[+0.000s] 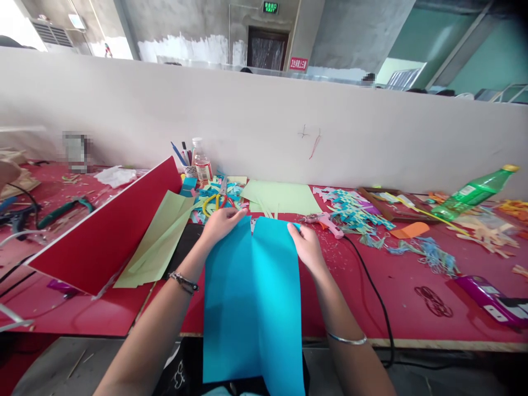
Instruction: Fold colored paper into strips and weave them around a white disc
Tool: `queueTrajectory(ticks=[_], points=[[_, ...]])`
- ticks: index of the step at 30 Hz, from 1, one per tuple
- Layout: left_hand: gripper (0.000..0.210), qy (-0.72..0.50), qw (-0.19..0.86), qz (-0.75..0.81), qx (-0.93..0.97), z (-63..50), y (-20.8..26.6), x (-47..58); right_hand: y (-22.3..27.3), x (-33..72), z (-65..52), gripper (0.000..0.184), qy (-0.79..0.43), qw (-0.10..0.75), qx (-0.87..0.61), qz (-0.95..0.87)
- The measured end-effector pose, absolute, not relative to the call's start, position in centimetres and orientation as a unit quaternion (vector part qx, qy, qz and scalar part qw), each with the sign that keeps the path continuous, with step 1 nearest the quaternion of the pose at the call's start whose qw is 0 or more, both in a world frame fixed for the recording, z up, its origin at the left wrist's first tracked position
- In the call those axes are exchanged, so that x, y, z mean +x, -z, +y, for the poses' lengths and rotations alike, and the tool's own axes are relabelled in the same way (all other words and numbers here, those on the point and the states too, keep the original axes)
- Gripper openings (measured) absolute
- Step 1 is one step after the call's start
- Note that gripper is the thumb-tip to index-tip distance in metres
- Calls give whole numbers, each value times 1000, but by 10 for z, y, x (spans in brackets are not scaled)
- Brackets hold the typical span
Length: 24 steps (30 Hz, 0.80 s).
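Observation:
A large sheet of blue paper [233,297], creased down its middle, hangs between my two hands over the table's front edge. My left hand [223,224] is closed on its upper left edge. On the upper right edge, my right hand [306,245] pinches the same sheet, thumb on the near face. Just beyond my left hand lie yellow-handled scissors [218,201] on blue and green paper scraps. A pink glue gun [328,223] rests beyond my right hand. Pale green paper [284,197] lies behind the blue sheet.
A red board [119,225] stands tilted at left, with green paper strips [165,242] beside it. A bottle [202,162] and pen cup [188,170] stand behind. Fringed paper [350,209], a green bottle [474,192] and a purple power strip [490,300] lie right. A black cord [373,280] crosses the table.

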<state>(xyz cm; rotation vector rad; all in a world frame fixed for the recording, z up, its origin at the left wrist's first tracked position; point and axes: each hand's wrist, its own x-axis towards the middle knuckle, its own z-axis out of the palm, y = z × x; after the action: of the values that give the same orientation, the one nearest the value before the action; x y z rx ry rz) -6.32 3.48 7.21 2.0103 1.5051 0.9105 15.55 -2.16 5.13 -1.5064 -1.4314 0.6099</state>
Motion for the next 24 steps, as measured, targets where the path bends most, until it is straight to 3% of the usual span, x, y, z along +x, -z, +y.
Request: queueTrajectory(ticks=[6,9,17,24], points=[[45,-395,523,538,530,20,-56,-99,-50,166,-19,40,-240,486,-615,-573],[40,-390,605,531,448,5,-50,-97,-52,167,-18,39,-261,497,-602,-568],[38,-434,491,575,490,-17,-66,-79,-48,168,-37,35,-409,413,-557,-594],[41,-432,409,605,529,-18,-62,-84,-37,157,-50,44,-335,441,-622,-554]])
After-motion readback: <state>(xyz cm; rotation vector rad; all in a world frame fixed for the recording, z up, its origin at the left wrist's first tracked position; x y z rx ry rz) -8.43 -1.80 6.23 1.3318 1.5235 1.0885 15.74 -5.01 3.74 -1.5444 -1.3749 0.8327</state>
